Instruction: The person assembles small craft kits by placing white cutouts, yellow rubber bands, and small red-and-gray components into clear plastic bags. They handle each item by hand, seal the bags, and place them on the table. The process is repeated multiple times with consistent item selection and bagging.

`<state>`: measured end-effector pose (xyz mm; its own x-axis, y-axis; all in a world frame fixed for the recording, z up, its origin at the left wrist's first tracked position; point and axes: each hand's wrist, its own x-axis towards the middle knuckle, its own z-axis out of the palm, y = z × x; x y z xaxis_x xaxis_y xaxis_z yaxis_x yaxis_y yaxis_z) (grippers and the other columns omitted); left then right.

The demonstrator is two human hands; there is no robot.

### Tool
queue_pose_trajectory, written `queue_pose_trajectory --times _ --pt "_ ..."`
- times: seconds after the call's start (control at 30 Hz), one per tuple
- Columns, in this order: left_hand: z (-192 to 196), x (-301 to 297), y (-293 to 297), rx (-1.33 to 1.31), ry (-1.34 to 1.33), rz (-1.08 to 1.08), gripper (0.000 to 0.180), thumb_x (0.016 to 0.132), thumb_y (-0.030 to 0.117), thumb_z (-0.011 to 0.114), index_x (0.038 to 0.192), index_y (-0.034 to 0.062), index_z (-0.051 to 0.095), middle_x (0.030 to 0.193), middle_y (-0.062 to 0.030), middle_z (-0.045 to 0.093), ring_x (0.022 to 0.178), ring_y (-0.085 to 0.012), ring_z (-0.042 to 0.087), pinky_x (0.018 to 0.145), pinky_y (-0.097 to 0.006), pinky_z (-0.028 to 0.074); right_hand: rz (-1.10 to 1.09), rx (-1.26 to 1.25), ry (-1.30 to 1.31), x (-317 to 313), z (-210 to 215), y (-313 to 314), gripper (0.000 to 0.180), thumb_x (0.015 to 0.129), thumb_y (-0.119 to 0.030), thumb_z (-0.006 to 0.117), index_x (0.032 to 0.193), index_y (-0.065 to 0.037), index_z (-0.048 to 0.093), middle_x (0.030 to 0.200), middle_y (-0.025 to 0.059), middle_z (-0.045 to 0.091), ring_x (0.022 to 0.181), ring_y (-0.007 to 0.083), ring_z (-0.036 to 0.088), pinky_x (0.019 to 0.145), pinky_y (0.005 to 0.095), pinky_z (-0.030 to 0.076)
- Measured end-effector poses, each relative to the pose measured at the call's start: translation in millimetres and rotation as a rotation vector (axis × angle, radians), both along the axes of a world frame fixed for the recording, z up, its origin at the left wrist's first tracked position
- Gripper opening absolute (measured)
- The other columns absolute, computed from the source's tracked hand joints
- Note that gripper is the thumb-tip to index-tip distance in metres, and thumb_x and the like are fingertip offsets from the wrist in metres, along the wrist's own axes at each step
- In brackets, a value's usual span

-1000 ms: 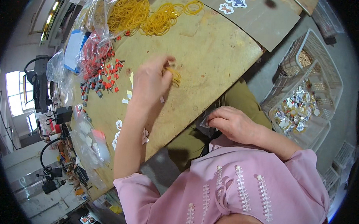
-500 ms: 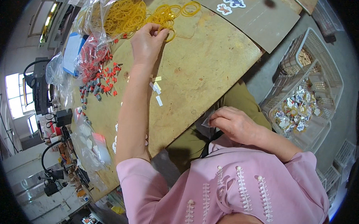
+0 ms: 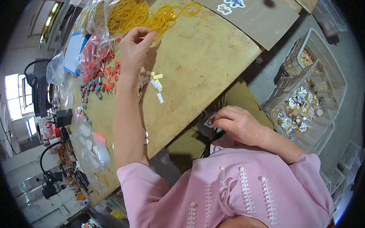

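Note:
My left hand is over the table beside a heap of yellow rubber bands, thumb and forefinger pinched together. A yellow rubber band appears at its fingertips, partly hidden by them. Below the table's front edge, close to my lap, my right hand is closed on a small clear plastic bag. The curled fingers hide part of that bag. Small white and yellow paper strips lie on the table to the right of my left forearm.
Red and grey small parts are scattered left of my forearm, near a clear bag of red pieces. A grey board with cartoon cutouts lies at the far right of the table. Plastic baskets stand to the right, holding shiny packets.
My left hand has drawn back from the rubber-band heap, moving left and slightly nearer. My right hand stays almost where it was, with the bag shifting slightly.

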<state>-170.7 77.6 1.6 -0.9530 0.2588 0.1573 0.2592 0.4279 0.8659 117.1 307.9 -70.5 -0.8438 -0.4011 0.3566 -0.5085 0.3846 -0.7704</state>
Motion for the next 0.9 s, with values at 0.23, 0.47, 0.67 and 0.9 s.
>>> queue_pose_trajectory --times 0.23,0.47,0.67,0.9 --pt "46.4 75.9 -42.9 -0.11 -0.059 -0.116 0.026 0.089 0.004 0.079 0.114 0.002 0.072 0.091 0.0046 0.066 0.077 -0.0016 0.055 0.07 -0.02 0.047 0.008 -0.026 0.006 2.2 14.8 -14.1 0.02 0.083 0.0 0.068 0.102 -0.003 0.068 0.103 0.0126 0.064 0.1 0.0327 0.065 0.083 0.0399 0.057" --pt "55.2 156.7 -70.3 -0.388 0.139 -0.051 0.014 0.091 0.004 0.077 0.105 0.0022 0.08 0.09 -0.006 0.075 0.077 -0.0112 0.067 0.073 -0.026 0.054 0.104 -0.124 0.042 -4.9 25.6 -51.7 0.018 0.085 0.0 0.069 0.103 -0.001 0.067 0.107 0.0147 0.065 0.1 0.0349 0.066 0.084 0.0402 0.057" --pt "52.0 226.8 -65.7 0.276 -0.311 -0.061 0.015 0.098 0.001 0.074 0.113 -0.0012 0.076 0.1 -0.0038 0.077 0.085 -0.0091 0.07 0.078 -0.025 0.057 0.171 -0.142 0.01 -4.6 36.3 -71.6 0.025 0.085 0.003 0.071 0.109 -0.001 0.069 0.118 0.0162 0.068 0.108 0.0362 0.068 0.09 0.0417 0.058" --pt "17.2 276.3 -66.0 0.808 -0.64 -0.069 0.016 0.099 -0.001 0.072 0.114 -0.0019 0.068 0.102 -0.0114 0.077 0.085 -0.011 0.071 0.078 -0.023 0.058 0.198 -0.121 0.07 -1.5 41.7 -77.0 0.037 0.086 0.002 0.072 0.122 -0.004 0.071 0.125 0.0171 0.067 0.113 0.0373 0.068 0.092 0.0416 0.059"
